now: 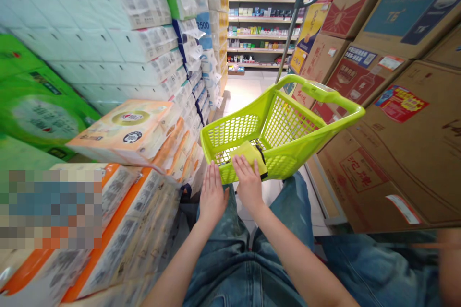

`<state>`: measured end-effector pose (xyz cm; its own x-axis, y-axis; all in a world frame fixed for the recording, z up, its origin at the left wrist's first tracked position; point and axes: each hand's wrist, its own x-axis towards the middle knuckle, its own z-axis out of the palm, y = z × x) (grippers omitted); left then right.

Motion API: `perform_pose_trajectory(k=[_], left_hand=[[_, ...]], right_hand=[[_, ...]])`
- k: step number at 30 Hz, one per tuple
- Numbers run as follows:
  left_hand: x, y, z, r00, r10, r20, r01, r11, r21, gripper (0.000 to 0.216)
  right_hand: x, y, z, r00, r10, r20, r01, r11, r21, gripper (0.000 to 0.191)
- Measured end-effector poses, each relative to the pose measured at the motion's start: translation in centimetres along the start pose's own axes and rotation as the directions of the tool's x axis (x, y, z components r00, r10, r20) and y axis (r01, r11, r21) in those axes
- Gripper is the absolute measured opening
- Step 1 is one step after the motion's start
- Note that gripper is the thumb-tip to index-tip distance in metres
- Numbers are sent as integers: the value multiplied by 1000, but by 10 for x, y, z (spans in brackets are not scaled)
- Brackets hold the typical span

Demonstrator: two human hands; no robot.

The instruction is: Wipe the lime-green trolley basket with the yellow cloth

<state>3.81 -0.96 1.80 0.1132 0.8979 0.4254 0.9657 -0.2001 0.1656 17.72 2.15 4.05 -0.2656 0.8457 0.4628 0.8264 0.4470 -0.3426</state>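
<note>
A lime-green shopping basket (284,165) with lattice walls and a raised handle is tilted in front of my knees. My left hand (212,196) lies against its near left corner, fingers straight and close together, thumb to the side. My right hand (248,177) presses a folded yellow cloth (248,151) with a dark edge against the near rim. Its fingers stretch over the cloth, and the thumb is hidden. Inside the basket, the visible part of the lattice floor shows no goods.
Stacked tissue packs (151,57) wall the left side, with an orange tissue bundle (126,124) lower down. Cardboard cartons (396,153) rise on the right. A grey pole (288,43) stands behind the basket. Goods shelves (262,19) close the aisle. Another person's jeans (374,268) show at lower right.
</note>
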Motion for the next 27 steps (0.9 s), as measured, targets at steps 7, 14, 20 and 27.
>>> perform_pose_trajectory(k=[7, 14, 20, 27], left_hand=[[-1, 0, 1, 1000, 6, -19, -5, 1000, 7, 89], [1, 1, -2, 1000, -3, 16, 3, 1000, 12, 89], [0, 1, -3, 1000, -5, 15, 4, 1000, 25, 92], [-1, -1, 2, 1000, -10, -12, 11, 999, 46, 87]], right_hand=[[-1, -11, 10, 977, -197, 77, 194, 980, 41, 63], [1, 60, -38, 998, -58, 4, 58, 996, -60, 72], [0, 71, -42, 987, 116, -113, -123, 991, -59, 82], [1, -19, 13, 999, -45, -16, 46, 996, 70, 69]])
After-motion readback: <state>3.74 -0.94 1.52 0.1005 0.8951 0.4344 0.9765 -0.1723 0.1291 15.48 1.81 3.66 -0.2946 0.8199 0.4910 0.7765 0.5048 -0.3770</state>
